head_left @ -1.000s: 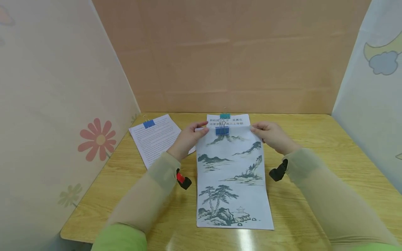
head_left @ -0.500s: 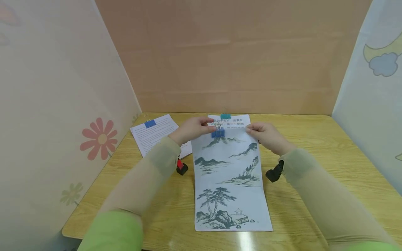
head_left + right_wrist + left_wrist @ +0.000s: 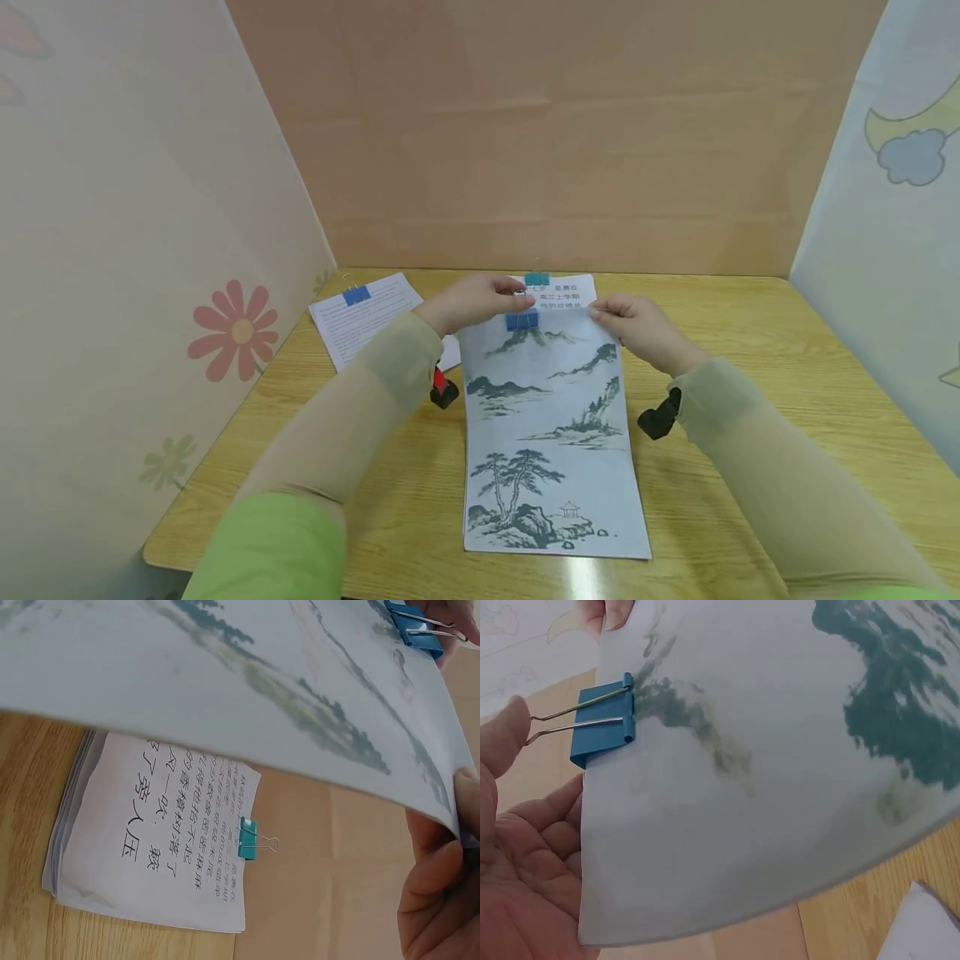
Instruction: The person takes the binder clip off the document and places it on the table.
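Note:
A stack of paper printed with ink landscapes (image 3: 551,425) is held up at its top edge, tilted, its lower end near the table. A blue binder clip (image 3: 522,321) bites that top edge. My left hand (image 3: 474,302) is at the clip; in the left wrist view the thumb meets the wire handles (image 3: 577,720) and the other fingers curl behind. With thumb and fingers my right hand (image 3: 643,331) pinches the stack's top right corner. Behind it lies a text stack (image 3: 161,840) with a teal binder clip (image 3: 248,838), partly covered in the head view.
Another text stack (image 3: 367,321) with a blue binder clip (image 3: 357,296) lies at the table's left, partly behind my left forearm. The wooden table (image 3: 757,400) ends at a tan back panel (image 3: 555,150), with patterned side panels left and right.
My left hand has moved right from the stack's top left corner to the blue binder clip's handles. The landscape stack has shifted slightly left. My right hand keeps its pinch.

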Available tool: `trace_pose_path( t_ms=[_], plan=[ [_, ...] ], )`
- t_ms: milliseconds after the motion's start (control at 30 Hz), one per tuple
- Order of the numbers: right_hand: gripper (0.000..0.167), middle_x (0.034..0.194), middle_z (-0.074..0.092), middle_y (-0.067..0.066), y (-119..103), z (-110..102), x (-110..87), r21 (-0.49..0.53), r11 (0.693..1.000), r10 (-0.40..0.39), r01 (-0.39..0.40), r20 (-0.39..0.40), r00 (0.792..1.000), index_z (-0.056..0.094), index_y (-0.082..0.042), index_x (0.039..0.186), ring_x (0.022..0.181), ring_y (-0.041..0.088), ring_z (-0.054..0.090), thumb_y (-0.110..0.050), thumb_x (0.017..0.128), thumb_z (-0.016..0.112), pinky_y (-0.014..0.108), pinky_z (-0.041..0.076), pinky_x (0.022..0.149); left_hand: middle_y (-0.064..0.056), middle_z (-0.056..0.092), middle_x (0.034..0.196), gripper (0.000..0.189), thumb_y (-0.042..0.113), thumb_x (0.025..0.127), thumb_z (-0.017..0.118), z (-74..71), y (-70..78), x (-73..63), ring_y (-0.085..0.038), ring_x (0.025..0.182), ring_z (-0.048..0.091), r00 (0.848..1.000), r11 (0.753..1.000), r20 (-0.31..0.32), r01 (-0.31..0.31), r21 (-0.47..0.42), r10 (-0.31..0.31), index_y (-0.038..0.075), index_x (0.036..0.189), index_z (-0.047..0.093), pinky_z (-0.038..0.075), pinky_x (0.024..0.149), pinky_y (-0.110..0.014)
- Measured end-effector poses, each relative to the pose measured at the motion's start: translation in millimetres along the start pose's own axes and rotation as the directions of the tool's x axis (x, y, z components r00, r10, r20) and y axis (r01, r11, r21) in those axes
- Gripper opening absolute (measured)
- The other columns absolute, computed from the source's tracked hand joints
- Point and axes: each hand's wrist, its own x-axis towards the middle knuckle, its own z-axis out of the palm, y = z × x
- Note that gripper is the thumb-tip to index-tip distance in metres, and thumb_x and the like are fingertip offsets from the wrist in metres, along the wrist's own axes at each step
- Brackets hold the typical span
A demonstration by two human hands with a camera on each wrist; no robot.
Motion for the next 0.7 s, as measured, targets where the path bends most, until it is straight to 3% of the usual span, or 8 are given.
trace_pose_path(
  t_ms=[400,700],
  plan=[
    [0.037,0.112,0.064,0.014,0.1,-2.4,-9.4,-0.067,0.997,-0.036,0.033,-0.048,0.998,0.063,-0.004,0.121,0.097,0.024,0.059,-0.032,0.101,0.051,0.037,0.047,0.086,-0.002,0.053,0.133,0.056,0.045,0.098,0.051,15.7,7.5,5.5,-0.017,0.117,0.052,1.000,0.998,-0.008,-0.022,0.058,0.022,0.016,0.145,0.044,0.042,0.101,-0.038],
    [0.038,0.115,0.063,0.014,0.0,-2.0,-12.8,-0.077,0.997,-0.037,0.033,-0.052,0.998,0.062,-0.004,0.123,0.098,0.025,0.059,-0.032,0.101,0.049,0.037,0.048,0.085,0.001,0.058,0.130,0.046,0.037,0.099,0.052,29.4,10.0,5.1,-0.014,0.117,0.054,0.992,0.997,-0.108,-0.068,0.037,0.072,0.013,0.139,0.051,0.043,0.099,-0.034]
  ],
)
